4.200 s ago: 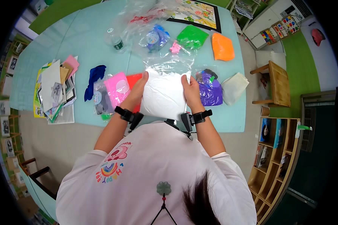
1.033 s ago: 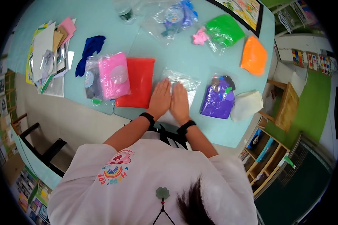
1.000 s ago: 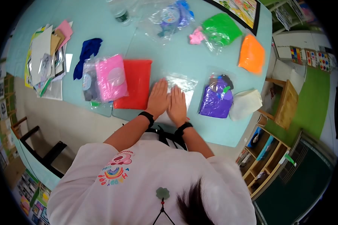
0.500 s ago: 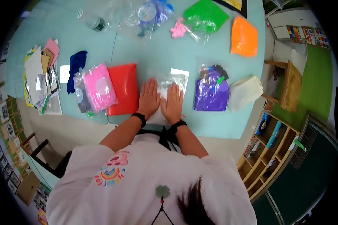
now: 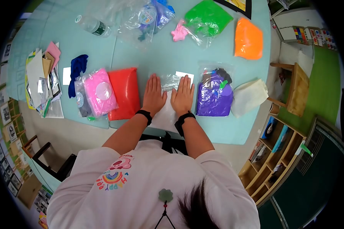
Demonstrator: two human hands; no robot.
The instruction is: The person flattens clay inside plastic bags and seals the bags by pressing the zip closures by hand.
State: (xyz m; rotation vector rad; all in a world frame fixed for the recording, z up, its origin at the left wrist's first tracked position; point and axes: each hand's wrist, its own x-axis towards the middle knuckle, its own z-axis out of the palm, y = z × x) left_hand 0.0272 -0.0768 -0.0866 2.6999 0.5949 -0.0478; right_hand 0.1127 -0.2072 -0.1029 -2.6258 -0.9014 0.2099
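A clear plastic bag with something white in it lies at the near edge of the table. My left hand rests flat on its left side, fingers stretched away from me. On its right side lies my right hand, also flat and open, with a gap between the two thumbs. A white card shows just beyond the right fingertips. Left of my hands is a red packet, and a bagged pink packet overlaps it. To the right sits a purple packet in clear plastic.
A cream packet and an orange packet lie on the right. Farther back are a green packet, a pink lump and a plastic bottle. Papers and dark blue material are at left.
My hands have moved apart, the right one shifting right, so more of the white thing shows between them. Both stay flat on the bag.
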